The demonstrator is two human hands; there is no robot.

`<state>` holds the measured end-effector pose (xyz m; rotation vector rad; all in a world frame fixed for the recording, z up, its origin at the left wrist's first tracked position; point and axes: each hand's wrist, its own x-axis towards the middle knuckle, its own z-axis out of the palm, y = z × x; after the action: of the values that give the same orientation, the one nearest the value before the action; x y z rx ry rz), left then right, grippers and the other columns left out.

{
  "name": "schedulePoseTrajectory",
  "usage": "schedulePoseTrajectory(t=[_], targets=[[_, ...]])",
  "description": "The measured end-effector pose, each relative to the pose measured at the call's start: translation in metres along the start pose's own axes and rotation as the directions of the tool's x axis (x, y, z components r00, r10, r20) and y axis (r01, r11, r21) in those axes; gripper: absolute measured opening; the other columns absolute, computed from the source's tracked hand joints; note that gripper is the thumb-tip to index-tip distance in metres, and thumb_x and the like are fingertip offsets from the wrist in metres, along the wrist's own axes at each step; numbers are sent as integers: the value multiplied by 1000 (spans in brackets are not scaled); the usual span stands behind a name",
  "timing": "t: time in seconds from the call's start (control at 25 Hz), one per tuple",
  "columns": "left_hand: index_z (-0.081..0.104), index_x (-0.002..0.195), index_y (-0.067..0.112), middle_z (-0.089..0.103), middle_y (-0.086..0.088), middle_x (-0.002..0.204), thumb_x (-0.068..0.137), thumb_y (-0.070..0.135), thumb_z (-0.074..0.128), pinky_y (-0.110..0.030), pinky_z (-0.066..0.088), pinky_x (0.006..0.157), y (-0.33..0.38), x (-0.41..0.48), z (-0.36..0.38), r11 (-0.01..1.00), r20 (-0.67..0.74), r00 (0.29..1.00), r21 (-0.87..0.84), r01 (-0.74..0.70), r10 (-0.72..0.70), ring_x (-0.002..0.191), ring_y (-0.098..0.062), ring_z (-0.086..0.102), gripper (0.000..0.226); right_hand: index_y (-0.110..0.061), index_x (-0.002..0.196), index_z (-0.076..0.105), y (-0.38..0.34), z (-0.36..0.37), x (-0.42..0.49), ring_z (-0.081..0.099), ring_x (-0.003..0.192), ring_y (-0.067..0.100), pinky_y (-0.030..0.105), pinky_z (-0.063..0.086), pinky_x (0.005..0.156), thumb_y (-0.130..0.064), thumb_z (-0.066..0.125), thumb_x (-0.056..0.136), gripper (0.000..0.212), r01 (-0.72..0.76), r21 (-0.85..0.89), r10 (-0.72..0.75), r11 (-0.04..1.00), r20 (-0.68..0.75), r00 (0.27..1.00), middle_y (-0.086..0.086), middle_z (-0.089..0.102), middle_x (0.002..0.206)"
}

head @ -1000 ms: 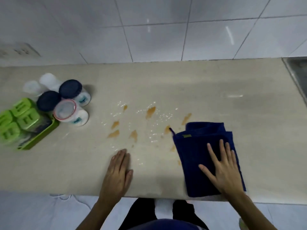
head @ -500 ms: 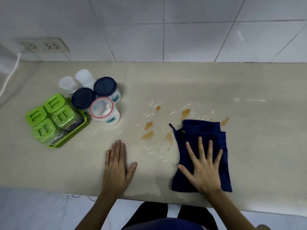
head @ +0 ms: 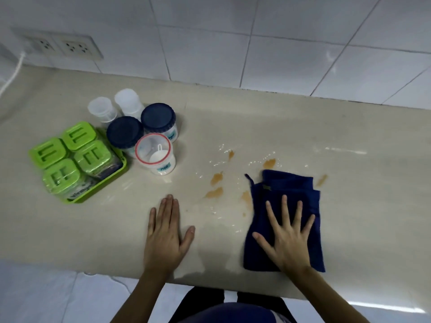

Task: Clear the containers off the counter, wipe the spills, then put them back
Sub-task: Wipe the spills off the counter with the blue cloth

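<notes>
The counter (head: 349,127) is blocked at its far left by a tight cluster: a green tray (head: 102,185) of four lidded boxes, touched on its right by five jars (head: 149,129) packed together. Bare surface is left between the jars and the cloth (head: 284,190), marked only by brown spills (head: 217,178). The right half of the counter, beyond the cloth, is unobstructed up to the tiled wall (head: 256,47). The near edge is occupied by two flat hands.
</notes>
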<state>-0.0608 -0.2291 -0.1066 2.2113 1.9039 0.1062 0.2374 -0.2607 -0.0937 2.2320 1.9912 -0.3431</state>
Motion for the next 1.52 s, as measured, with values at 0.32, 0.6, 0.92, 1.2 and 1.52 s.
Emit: schedulePoseTrajectory(t=[0.32,0.6,0.92,1.2,1.52], targets=[[9,153,8,7,-9,162,90,57,32,-43,8,122,-1,2,0,999,37,998,5,47,-47,150,-20,2,82,-43,148,5,-67,0,38,-11,146,37,68,1,112,-78,30,79,81,226,47,-223,973,-60,973,1,-2,162],[10,152,6,5,-9,162,90,58,33,-43,7,122,-2,2,-1,999,36,999,-29,39,-38,150,-20,1,84,-39,149,0,27,-11,40,-13,145,39,72,2,110,-84,10,75,87,-65,33,65,997,-20,998,4,-6,162],[23,149,1,17,-13,159,93,38,34,-38,9,122,-8,1,0,979,-41,998,-200,42,-51,149,-24,14,68,-38,149,6,-132,4,38,-12,144,45,72,2,109,-75,30,82,80,392,33,-392,919,-24,920,8,-3,162],[24,149,3,18,-10,159,91,43,36,-37,6,123,-4,2,1,984,-42,998,-171,42,-49,149,-22,14,72,-44,148,3,-32,-7,66,-11,148,30,63,1,116,-74,27,84,74,135,25,-133,991,-73,988,-2,-3,162],[17,150,3,12,-12,160,86,49,41,-35,3,122,-8,2,2,989,-29,999,-146,34,-38,149,-23,10,82,-41,149,4,-130,1,64,-4,144,47,68,5,109,-58,25,94,61,446,-46,-448,894,-49,892,5,2,162]])
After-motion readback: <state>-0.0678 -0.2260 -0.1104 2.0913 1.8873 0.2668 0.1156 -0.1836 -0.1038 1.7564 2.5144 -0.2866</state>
